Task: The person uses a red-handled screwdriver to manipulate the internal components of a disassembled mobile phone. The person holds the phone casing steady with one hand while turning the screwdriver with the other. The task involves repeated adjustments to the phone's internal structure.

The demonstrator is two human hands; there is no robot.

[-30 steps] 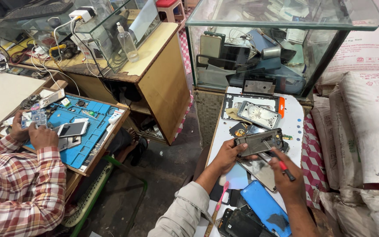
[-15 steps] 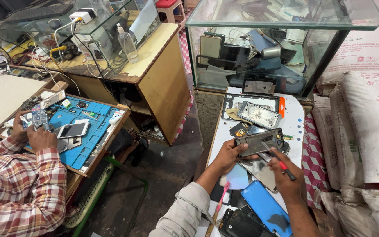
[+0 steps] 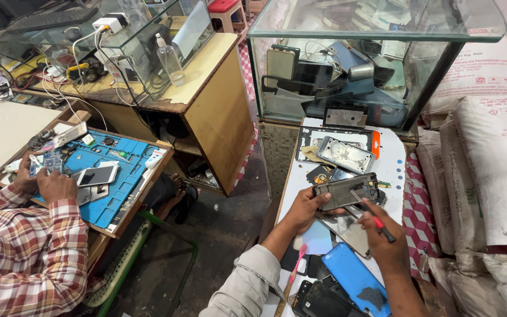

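Note:
My left hand [image 3: 303, 209] grips the left end of an opened phone body [image 3: 347, 190] and holds it over the white table [image 3: 393, 167]. My right hand [image 3: 385, 238] holds a red-handled screwdriver [image 3: 375, 221] with its tip on the phone's inside. Under the phone lie a silver back panel [image 3: 348, 230] and other parts. A blue phone cover [image 3: 356, 283] lies near my right wrist, and a pink toothbrush [image 3: 294, 274] lies by my left forearm.
An open phone frame [image 3: 345, 154] and dark panels lie further back on the table, below a glass case [image 3: 359, 64] full of phone parts. White sacks [image 3: 491, 170] stand at the right. At the left, a person in a checked shirt [image 3: 22, 246] works over a blue mat [image 3: 111, 176].

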